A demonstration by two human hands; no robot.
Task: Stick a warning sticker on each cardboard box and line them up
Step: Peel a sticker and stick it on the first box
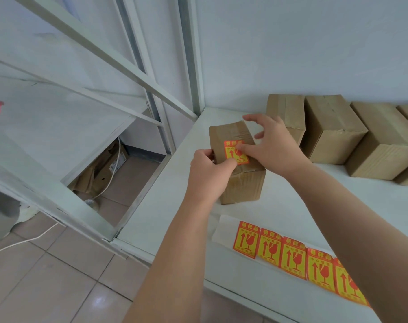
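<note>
A small cardboard box [243,183] stands on the white table [175,206] near its left edge. On its taped top lies a red and yellow warning sticker [231,152]. My left hand [210,170] grips the box's near left corner, thumb on the sticker's lower edge. My right hand [272,143] is spread over the top, its index finger pressing the sticker's right side. A strip of several more warning stickers [291,257] on white backing lies at the table's front, partly under my right forearm.
Several plain cardboard boxes [331,129] stand in a row along the back wall at the right. A white metal frame [119,66] rises left of the table. Flattened cardboard and a white cable [105,173] lie on the tiled floor below.
</note>
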